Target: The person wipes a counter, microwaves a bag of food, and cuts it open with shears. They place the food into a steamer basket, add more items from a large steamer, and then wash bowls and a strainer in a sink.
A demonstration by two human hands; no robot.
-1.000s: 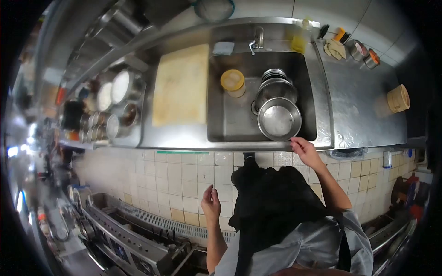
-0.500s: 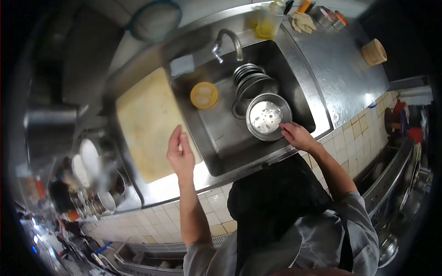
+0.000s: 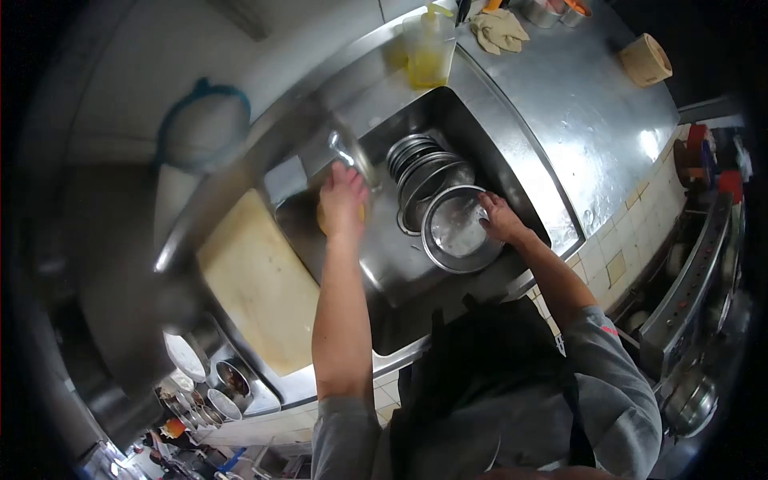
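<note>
My right hand (image 3: 501, 218) is at the right rim of a round metal pan (image 3: 458, 232), with its fingers closed on the edge. Behind the pan, several round metal dishes (image 3: 430, 172) lean against each other in the sink (image 3: 392, 276). My left hand (image 3: 344, 200) reaches over the left side of the sink to the faucet (image 3: 349, 150), fingers stretched out near its lever; blur hides whether they touch. Under that hand, a yellow bowl (image 3: 324, 220) is mostly covered.
A pale cutting board (image 3: 258, 280) lies left of the sink. A jug of yellow liquid (image 3: 428, 60) stands behind it. On the right counter are a folded cloth (image 3: 499, 32) and a wooden container (image 3: 646, 61). Pots and bowls (image 3: 188, 356) stand at lower left.
My left hand has moved from above the cutting board up to the faucet, now covering much of the yellow bowl. My right hand stays at the pan's rim. The whole view has turned and shifted.
</note>
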